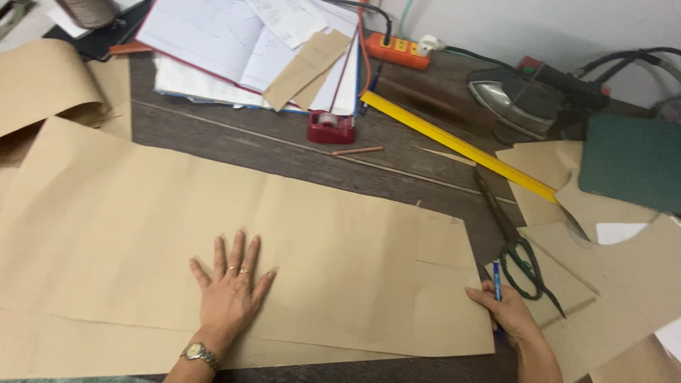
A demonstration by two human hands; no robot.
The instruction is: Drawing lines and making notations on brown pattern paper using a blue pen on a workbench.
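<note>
1. Left hand (230, 291) lies flat, fingers spread wide, palm down on the big sheet of brown paper (213, 234). No grip here, just weight, which looks meant to keep the sheet from sliding on the bench (284, 145).
2. Right hand (507, 312) sits at the sheet's right edge, its grip pinched around a blue pen (496, 278) held upright, tip near the paper's corner, so it can likely mark right along that edge.
3. The paper spans most of the bench front, with a second brown layer showing under its lower edge.
4. Dark-handled scissors (521, 252) rest just beside the right hand, blades pointing away, within easy reach.
5. A yellow ruler (457, 145) lies diagonally beyond them, its near end by the scissor blades.
6. Farther back sit a red tape dispenser (330, 128), a pencil (357, 150), open notebooks (234, 50) and an iron (518, 103), all pushed well away from the sheet.
</note>
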